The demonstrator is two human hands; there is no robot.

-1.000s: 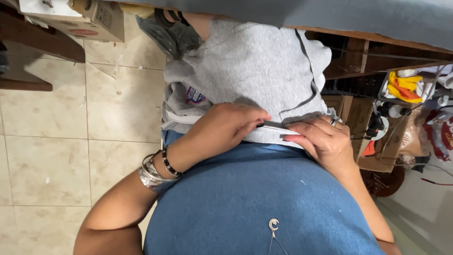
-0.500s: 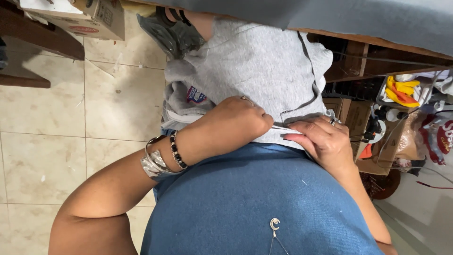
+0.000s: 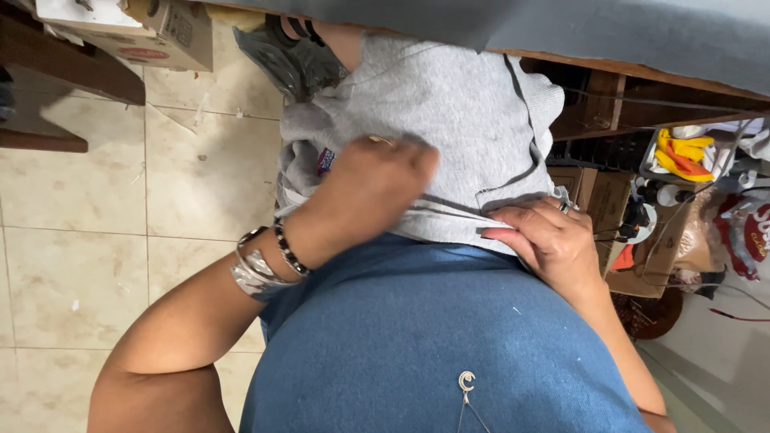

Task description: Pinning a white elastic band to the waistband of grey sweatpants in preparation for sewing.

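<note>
From my remote view, my left hand (image 3: 370,188) lies knuckles-up on the grey garment (image 3: 449,112), fingers curled down into the cloth at its lower edge. The hand is blurred, so I cannot tell whether the fingers are closed on the fabric or only pressing it. The wrist carries a silver cuff bracelet (image 3: 255,273) and, just beside it, a dark beaded bracelet (image 3: 287,247).

My right hand (image 3: 549,240) is at the same lower edge, to the right. Thumb and fingers are pinched shut on the hem, with a ring (image 3: 564,208) on one finger. The hem runs taut as a thin line between the two hands.

The grey garment lies across my lap, spreading from the hands up to the edge of the wooden table (image 3: 642,80), which a blue-grey cloth covers. Below the hands, my blue top (image 3: 417,337) fills the lower picture; a small crescent-shaped pendant (image 3: 466,380) hangs on it.

Outward left: beige floor tiles (image 3: 72,184) and a cardboard box (image 3: 160,32) at the top. Outward right, beneath the table: cardboard boxes (image 3: 601,188) and a yellow cloth (image 3: 682,152) among assorted clutter.
</note>
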